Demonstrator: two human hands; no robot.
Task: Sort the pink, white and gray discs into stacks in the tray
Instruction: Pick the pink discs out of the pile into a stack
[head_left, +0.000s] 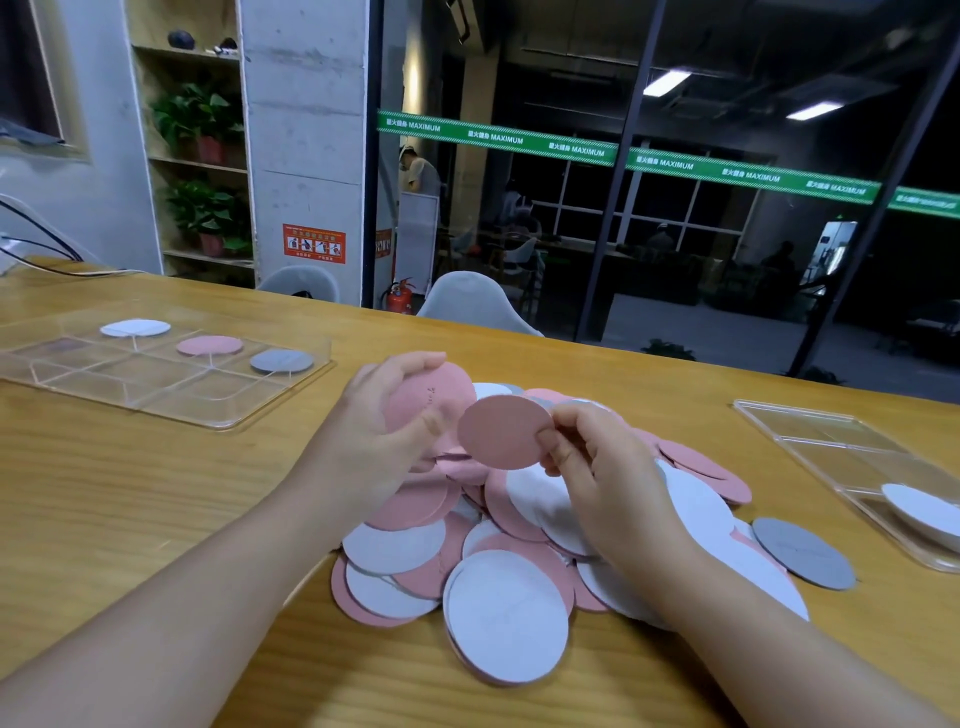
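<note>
A loose pile of pink, white and gray discs (498, 551) covers the middle of the wooden table. My left hand (384, 426) grips a pink disc (447, 387) above the pile's far left side. My right hand (597, 467) pinches a second pink disc (501, 431) by its right edge, held just beside the first. At the far left lies a clear divided tray (218, 410). Its compartments hold a white disc (135, 328), a pink disc (209, 345) and a gray disc (282, 360).
A second clear tray (810, 441) sits at the right with a white disc (922, 512) in it. A single gray disc (802, 552) lies at the pile's right edge. Grey chairs (467, 304) stand behind the table, with a glass wall beyond.
</note>
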